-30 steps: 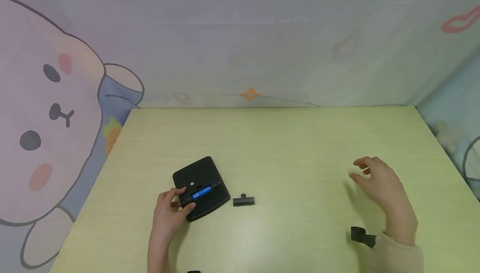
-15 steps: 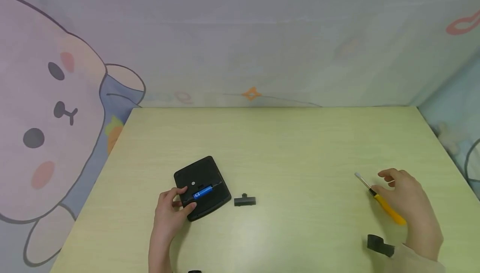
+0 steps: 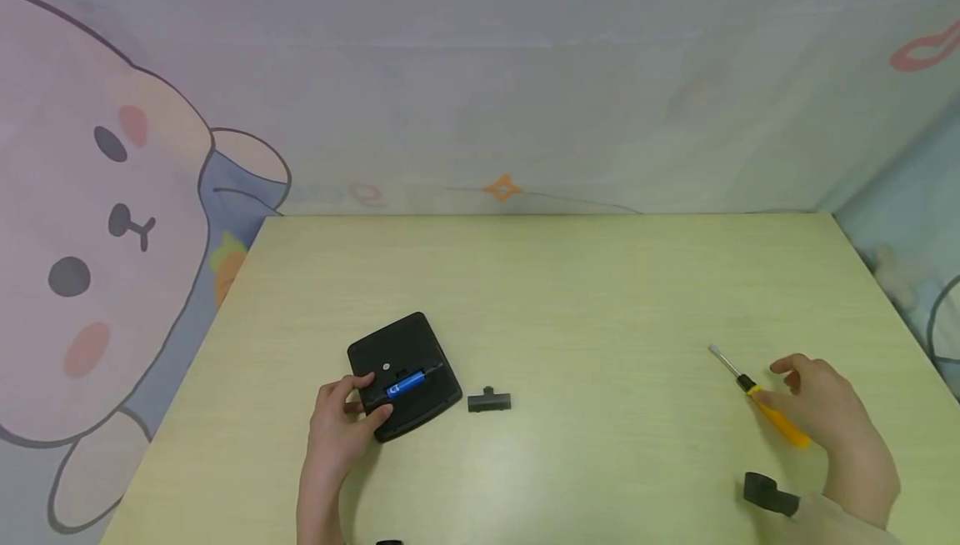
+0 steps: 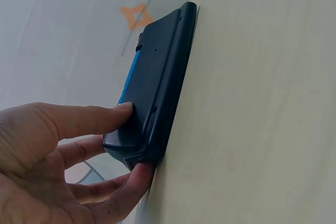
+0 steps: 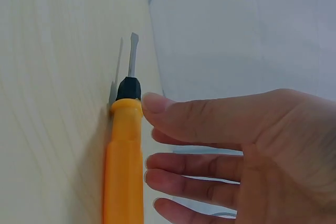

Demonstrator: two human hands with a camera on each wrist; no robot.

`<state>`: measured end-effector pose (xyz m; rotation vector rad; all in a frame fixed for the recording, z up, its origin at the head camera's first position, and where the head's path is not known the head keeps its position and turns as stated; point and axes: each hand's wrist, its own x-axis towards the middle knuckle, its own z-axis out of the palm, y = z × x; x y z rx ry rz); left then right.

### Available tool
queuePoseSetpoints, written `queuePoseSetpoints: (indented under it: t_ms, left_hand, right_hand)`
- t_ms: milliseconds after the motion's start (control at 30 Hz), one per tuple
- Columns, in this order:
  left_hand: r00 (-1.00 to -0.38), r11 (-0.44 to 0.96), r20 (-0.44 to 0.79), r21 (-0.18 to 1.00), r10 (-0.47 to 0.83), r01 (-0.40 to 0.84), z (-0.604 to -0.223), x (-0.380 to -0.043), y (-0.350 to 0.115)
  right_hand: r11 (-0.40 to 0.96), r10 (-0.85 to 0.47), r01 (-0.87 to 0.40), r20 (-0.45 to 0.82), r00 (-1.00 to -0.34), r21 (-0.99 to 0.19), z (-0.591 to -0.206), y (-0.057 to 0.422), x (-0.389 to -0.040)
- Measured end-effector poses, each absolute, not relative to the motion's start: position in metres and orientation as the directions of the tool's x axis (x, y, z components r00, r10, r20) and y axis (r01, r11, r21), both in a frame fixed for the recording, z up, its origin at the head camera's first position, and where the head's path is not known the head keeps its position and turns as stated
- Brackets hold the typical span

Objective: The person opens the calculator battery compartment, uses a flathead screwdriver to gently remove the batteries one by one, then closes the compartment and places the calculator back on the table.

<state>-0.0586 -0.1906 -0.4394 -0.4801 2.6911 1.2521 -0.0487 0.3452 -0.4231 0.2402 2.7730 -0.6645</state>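
Observation:
A flat black device (image 3: 420, 341), which looks like a calculator lying face down, is tilted on the table with its battery slot uncovered. One blue battery (image 3: 406, 384) sits in that slot. My left hand (image 3: 336, 437) grips the device's near left edge; in the left wrist view the thumb (image 4: 118, 118) presses on top and a fingertip reaches under its end. Just right of it lies a small dark battery cover (image 3: 489, 401). Over on the right, a yellow-handled flathead screwdriver (image 5: 123, 182) rests on the table. My right hand (image 3: 832, 412) is beside its handle, fingers loosely bent, holding nothing.
The pale wooden table (image 3: 592, 303) runs back to a printed cloth backdrop (image 3: 525, 70). A black wrist-camera mount (image 3: 768, 493) sticks out by the right sleeve. A dark cable (image 3: 933, 324) hangs beyond the table's right edge.
My right hand has moved right and toward me, off the screwdriver, which now lies in view on the table. The left hand and the black device have stayed in place.

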Motion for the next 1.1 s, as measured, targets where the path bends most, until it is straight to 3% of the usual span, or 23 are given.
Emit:
queuePoseSetpoints:
  t_ms: [233,1100]
  left_hand:
    - [-0.943,0.604,-0.247,0.724,-0.225,-0.333,-0.438,-0.058,-0.19]
    - [-0.944,0.608,-0.244,0.722,-0.22,-0.329,-0.438,-0.057,-0.189]
  right_hand:
    - [0.87,0.065,0.233,-0.369,-0.927,-0.434,-0.431,0.352,-0.049]
    - [0.867,0.056,0.231,-0.374,-0.926,-0.441,-0.438,0.348,-0.054]
